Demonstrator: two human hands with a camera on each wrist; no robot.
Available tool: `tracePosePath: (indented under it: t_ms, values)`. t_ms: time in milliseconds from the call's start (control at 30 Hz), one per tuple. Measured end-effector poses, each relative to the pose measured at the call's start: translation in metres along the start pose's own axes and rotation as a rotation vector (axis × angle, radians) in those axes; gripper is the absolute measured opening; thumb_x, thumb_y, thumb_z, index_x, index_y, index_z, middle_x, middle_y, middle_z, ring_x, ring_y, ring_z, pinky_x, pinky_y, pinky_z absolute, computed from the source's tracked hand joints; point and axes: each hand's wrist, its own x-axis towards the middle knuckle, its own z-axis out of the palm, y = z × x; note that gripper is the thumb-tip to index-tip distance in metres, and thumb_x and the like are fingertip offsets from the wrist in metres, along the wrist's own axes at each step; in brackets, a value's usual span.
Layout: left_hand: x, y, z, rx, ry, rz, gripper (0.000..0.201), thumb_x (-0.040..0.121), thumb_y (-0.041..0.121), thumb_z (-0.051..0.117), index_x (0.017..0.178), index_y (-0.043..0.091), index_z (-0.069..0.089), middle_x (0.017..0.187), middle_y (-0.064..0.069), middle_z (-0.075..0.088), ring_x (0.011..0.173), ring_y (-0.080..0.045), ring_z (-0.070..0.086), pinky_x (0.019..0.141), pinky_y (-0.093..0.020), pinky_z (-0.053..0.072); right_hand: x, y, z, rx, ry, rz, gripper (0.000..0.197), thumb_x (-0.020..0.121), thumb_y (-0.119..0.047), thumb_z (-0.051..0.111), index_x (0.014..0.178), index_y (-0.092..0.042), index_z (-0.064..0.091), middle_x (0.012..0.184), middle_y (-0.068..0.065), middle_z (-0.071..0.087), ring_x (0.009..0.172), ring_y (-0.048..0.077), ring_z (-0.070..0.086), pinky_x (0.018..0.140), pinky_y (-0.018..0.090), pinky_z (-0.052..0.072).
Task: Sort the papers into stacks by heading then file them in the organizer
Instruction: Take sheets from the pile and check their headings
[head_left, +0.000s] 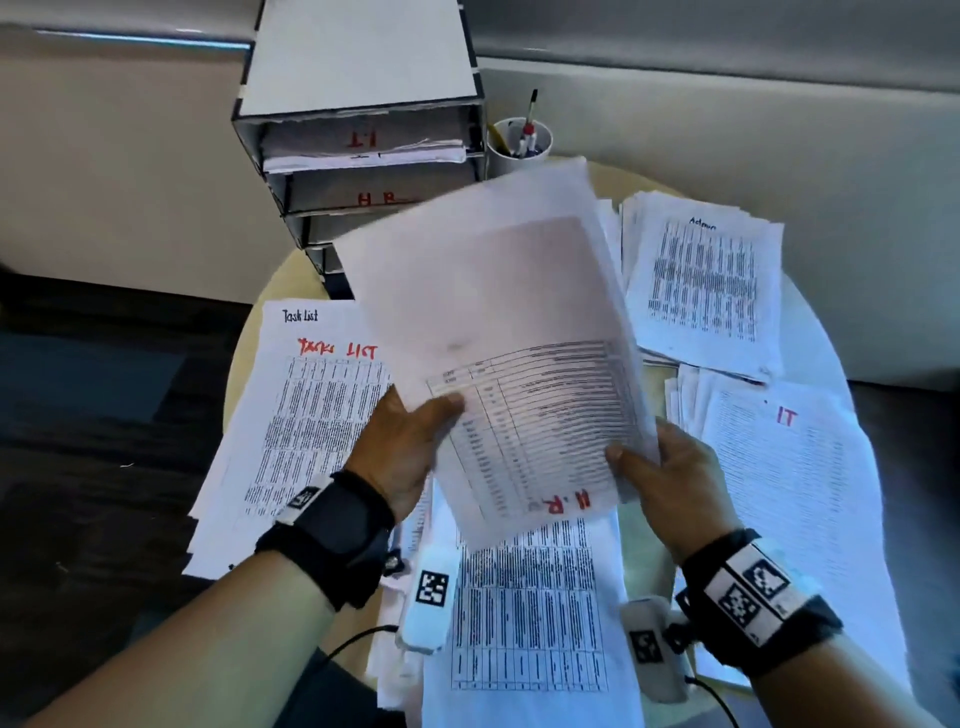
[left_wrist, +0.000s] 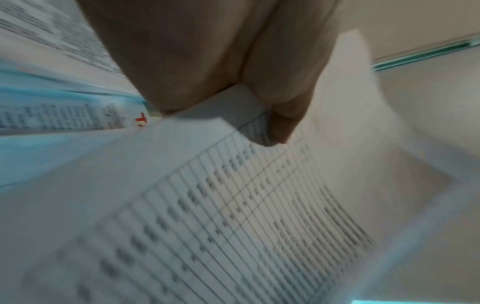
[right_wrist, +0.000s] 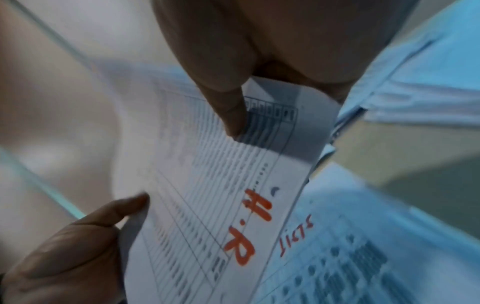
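1. Holding the H.R. sheaf (head_left: 519, 353) in mid-frame of the head view, both hands kept it lifted above the table (head_left: 244, 358); the red "H.R" heading sat at the sheaf's near edge, upside down to the wearer

2. Left hand (head_left: 410, 447) grasped the sheaf's left edge, thumb on top and the other fingers hidden beneath. Right hand (head_left: 670, 478) pinched the lower right corner the same way; the right wrist view showed its thumb (right_wrist: 228, 107) pressed on the printed grid. A grip at each side likely kept the loose sheets squared and stopped them fanning

3. The far end of the sheaf pointed toward the organizer (head_left: 358, 67) at upper centre of the frame. Its H.R tray (head_left: 374, 195) showed the red label just beyond the sheaf's top edge, so the tilt and reversed heading read as lining the pages up to go in far end first. This is my reading only

4. The I.T tray (head_left: 363, 140) above it already held papers

5. Stacks lying on the table: Task List stack (head_left: 311, 405) at lower left, Admin stack (head_left: 706, 291) at upper right, IT stack (head_left: 795, 467) at right, and another printed stack (head_left: 530, 623) under the hands at bottom centre. Sorting looked done; filing partly done

6. A white cup with pens (head_left: 519, 143) stood just right of the organizer

7. Risk noted: the sheaf sagged and blurred, so loose pages could slip or catch on the tray lip
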Motion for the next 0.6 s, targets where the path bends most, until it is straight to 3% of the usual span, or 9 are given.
tracePosePath:
  t_ms: [67, 133, 200, 267, 333, 400, 433, 500, 600]
  values:
    - [-0.001, 0.000, -0.003, 0.164, 0.227, 0.107, 0.043, 0.078, 0.000, 0.072, 0.115, 0.015, 0.056, 0.118, -0.004, 0.063, 0.109, -0.024, 0.062, 0.092, -0.038, 0.053, 0.009, 0.000, -0.013, -0.247, 0.034, -0.045, 0.009, 0.087, -0.010, 0.066, 0.080, -0.016, 0.067, 0.069, -0.002, 0.069, 0.064, 0.012, 0.065, 0.056, 0.029, 0.051]
    - [-0.011, 0.007, -0.010, 0.518, 0.489, 0.467, 0.061, 0.075, 0.007, 0.077, 0.128, 0.020, 0.049, 0.133, -0.005, 0.045, 0.125, -0.025, 0.048, 0.102, -0.043, 0.046, 0.019, -0.003, -0.027, -0.537, -0.038, -0.124, 0.011, 0.086, -0.014, 0.064, 0.075, -0.012, 0.060, 0.066, 0.000, 0.061, 0.067, 0.023, 0.058, 0.059, 0.025, 0.045]
    - [-0.023, 0.017, -0.008, 0.912, 0.346, 0.935, 0.077, 0.072, 0.019, 0.079, 0.139, 0.009, 0.043, 0.144, -0.016, 0.037, 0.137, -0.031, 0.038, 0.112, -0.050, 0.036, 0.025, -0.012, -0.035, -0.795, -0.184, -0.313, 0.021, 0.083, -0.010, 0.063, 0.067, -0.013, 0.050, 0.058, -0.003, 0.049, 0.062, 0.023, 0.050, 0.054, 0.017, 0.036]
    - [-0.027, 0.026, 0.008, 1.309, 0.037, 1.062, 0.080, 0.071, 0.033, 0.077, 0.141, 0.012, 0.043, 0.146, -0.016, 0.042, 0.137, -0.032, 0.039, 0.111, -0.052, 0.035, 0.028, -0.022, -0.034, -0.963, -0.305, -0.451, 0.023, 0.080, -0.009, 0.064, 0.065, -0.015, 0.048, 0.057, -0.004, 0.047, 0.059, 0.021, 0.050, 0.056, 0.028, 0.041]
    - [-0.026, 0.029, 0.028, 1.588, -0.188, 0.935, 0.058, 0.079, 0.038, 0.070, 0.131, 0.019, 0.052, 0.128, -0.006, 0.058, 0.118, -0.024, 0.054, 0.101, -0.046, 0.045, 0.032, -0.032, -0.028, -1.062, -0.367, -0.503, 0.015, 0.082, -0.016, 0.063, 0.069, -0.017, 0.054, 0.065, -0.004, 0.056, 0.066, 0.020, 0.056, 0.060, 0.032, 0.047]
    - [-0.017, 0.033, 0.034, 1.647, -0.301, 0.804, 0.009, 0.093, 0.027, 0.054, 0.100, 0.023, 0.057, 0.091, 0.003, 0.060, 0.085, -0.021, 0.058, 0.072, -0.033, 0.048, 0.036, -0.039, -0.024, -1.015, -0.300, -0.565, 0.005, 0.084, -0.025, 0.058, 0.080, -0.023, 0.062, 0.077, -0.005, 0.064, 0.075, 0.021, 0.062, 0.068, 0.034, 0.052]
    - [-0.009, 0.033, 0.031, 1.592, -0.298, 0.742, 0.009, 0.097, 0.023, 0.048, 0.090, 0.023, 0.055, 0.082, 0.004, 0.056, 0.077, -0.021, 0.055, 0.060, -0.031, 0.040, 0.038, -0.039, -0.025, -0.913, -0.175, -0.610, 0.008, 0.084, -0.026, 0.059, 0.087, -0.027, 0.066, 0.084, -0.004, 0.068, 0.080, 0.024, 0.065, 0.074, 0.036, 0.054]
    - [0.006, 0.032, 0.020, 1.468, -0.261, 0.609, 0.016, 0.098, 0.021, 0.049, 0.084, 0.022, 0.056, 0.077, 0.005, 0.058, 0.073, -0.020, 0.054, 0.056, -0.030, 0.037, 0.043, -0.034, -0.032, -0.680, 0.137, -0.601, 0.030, 0.083, -0.021, 0.069, 0.112, -0.026, 0.068, 0.109, 0.003, 0.067, 0.099, 0.027, 0.064, 0.090, 0.040, 0.052]
    - [0.027, 0.026, 0.003, 0.995, -0.159, 0.412, 0.024, 0.098, 0.023, 0.057, 0.076, 0.015, 0.051, 0.067, 0.005, 0.050, 0.064, -0.015, 0.046, 0.060, -0.031, 0.035, 0.037, -0.015, -0.042, -0.457, 0.259, -0.200, 0.074, 0.076, -0.029, 0.082, 0.140, -0.023, 0.047, 0.133, 0.002, 0.052, 0.118, 0.019, 0.052, 0.100, 0.029, 0.039]
